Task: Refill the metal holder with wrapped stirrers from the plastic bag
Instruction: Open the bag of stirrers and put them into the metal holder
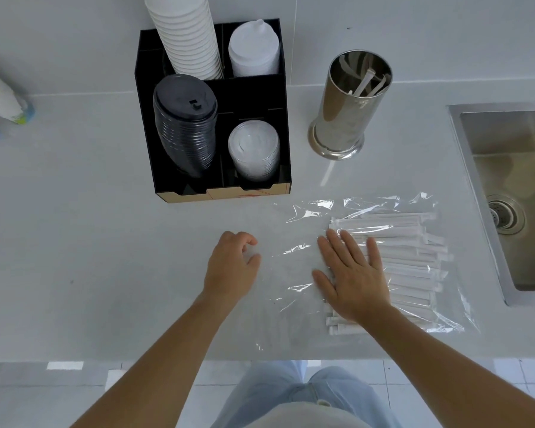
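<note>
A clear plastic bag [294,230] lies flat on the white counter, full of white wrapped stirrers [405,242] stacked side by side. My right hand [349,273] rests flat on the bag, fingers spread, covering the left ends of the stirrers. My left hand [232,267] is at the bag's left edge with its fingers curled; whether it pinches the plastic is unclear. The shiny metal holder [343,112] stands upright behind the bag and has a few wrapped stirrers leaning inside.
A black organiser [142,118] left of the holder carries stacked paper cups, black lids and clear lids. A steel sink [507,193] is sunk into the counter at the right. The counter's front edge runs just under my forearms. Packages lie at the far left.
</note>
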The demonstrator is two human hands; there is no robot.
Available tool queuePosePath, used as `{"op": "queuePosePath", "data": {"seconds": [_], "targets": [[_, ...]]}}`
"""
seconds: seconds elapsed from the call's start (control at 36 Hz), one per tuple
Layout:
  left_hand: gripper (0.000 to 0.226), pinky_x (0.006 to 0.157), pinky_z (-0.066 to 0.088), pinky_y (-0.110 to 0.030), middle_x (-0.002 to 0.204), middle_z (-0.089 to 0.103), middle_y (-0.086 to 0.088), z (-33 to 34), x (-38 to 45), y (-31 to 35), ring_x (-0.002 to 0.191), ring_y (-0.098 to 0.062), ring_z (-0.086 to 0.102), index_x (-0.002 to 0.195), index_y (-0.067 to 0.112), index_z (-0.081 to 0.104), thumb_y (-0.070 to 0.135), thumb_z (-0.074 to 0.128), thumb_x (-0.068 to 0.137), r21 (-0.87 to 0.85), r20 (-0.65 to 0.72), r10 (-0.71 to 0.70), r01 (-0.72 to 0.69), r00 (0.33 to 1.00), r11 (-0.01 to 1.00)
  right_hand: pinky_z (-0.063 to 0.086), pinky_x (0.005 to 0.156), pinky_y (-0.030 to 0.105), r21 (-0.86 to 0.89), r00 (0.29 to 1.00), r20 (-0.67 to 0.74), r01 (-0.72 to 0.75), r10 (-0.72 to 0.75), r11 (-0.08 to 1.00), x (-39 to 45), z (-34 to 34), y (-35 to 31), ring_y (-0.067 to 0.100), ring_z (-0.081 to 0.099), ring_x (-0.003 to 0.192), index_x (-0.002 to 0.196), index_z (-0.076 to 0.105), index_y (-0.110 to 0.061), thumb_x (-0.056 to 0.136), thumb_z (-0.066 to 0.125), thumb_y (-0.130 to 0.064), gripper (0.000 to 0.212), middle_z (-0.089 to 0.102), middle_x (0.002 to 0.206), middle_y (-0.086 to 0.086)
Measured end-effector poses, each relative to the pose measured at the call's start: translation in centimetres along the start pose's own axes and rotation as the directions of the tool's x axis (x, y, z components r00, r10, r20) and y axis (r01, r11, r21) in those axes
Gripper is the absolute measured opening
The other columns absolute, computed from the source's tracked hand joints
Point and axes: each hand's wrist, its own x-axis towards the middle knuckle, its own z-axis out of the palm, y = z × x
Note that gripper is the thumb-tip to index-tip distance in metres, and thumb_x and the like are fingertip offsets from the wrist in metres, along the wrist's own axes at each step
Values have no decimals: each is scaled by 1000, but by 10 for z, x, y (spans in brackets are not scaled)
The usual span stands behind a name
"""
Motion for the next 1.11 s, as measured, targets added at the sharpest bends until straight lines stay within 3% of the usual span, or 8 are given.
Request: {"op": "queuePosePath", "data": {"seconds": [0.14,0.25,0.42,0.53,0.67,0.78,0.92,1.11], "targets": [[15,64,49,-21,72,59,11,8,-12,13,64,-6,56,98,19,70,19,68,83,-141,62,-51,59,997,988,-2,120,44,136,1000,21,-4,1,991,1,-10,5,13,12,149,153,24,-25,92,19,-58,69,12,161,-8],[24,61,43,-2,85,66,13,20,-18,20,76,5,61,107,20,69,23,66,84,-269,115,-163,189,980,944,10,122,42,291,1000,-22,14,-8,957,-4,-20,15,19,12,150,153,24,-16,99,45,-38,62,14,161,0],[29,53,43,-7,95,68,11,24,-17,25,81,1,65,112,25,66,24,65,82,-355,152,-282,319,947,879,19,119,46,320,997,-19,-66,76,945,-20,-28,38,23,20,149,151,32,-13,97,55,-27,60,25,160,6],[30,57,47,-22,95,70,-1,24,-14,24,73,-18,66,109,19,65,16,69,80,-425,172,-322,365,931,829,27,117,42,356,991,-23,-112,129,928,-30,-33,52,27,33,144,146,43,-11,93,63,-21,58,36,155,9],[34,69,57,-35,85,73,-3,25,-23,21,71,-22,68,108,24,63,17,74,76,-428,228,-329,398,916,812,30,113,35,331,989,14,-145,149,933,-29,-44,71,25,38,141,146,42,-17,93,62,-24,57,40,153,6],[32,59,48,-28,70,72,3,29,-38,20,57,-13,62,103,25,65,17,76,74,-425,235,-337,408,912,808,29,113,33,293,988,41,-153,148,944,-11,-57,88,26,41,138,146,43,-16,92,62,-23,57,43,151,8],[24,64,49,-23,68,72,18,33,-56,20,58,0,65,90,30,65,18,75,71,-373,209,-352,407,913,834,29,112,33,207,992,42,-125,119,970,26,-76,109,25,38,140,147,42,-15,93,60,-21,57,42,152,9],[18,59,50,-22,69,73,5,38,-71,25,62,-5,67,81,28,65,15,75,74,-329,61,-396,393,916,859,34,109,35,116,975,207,-105,79,988,81,-101,126,26,42,135,150,35,-23,97,51,-23,55,44,151,3]]}}
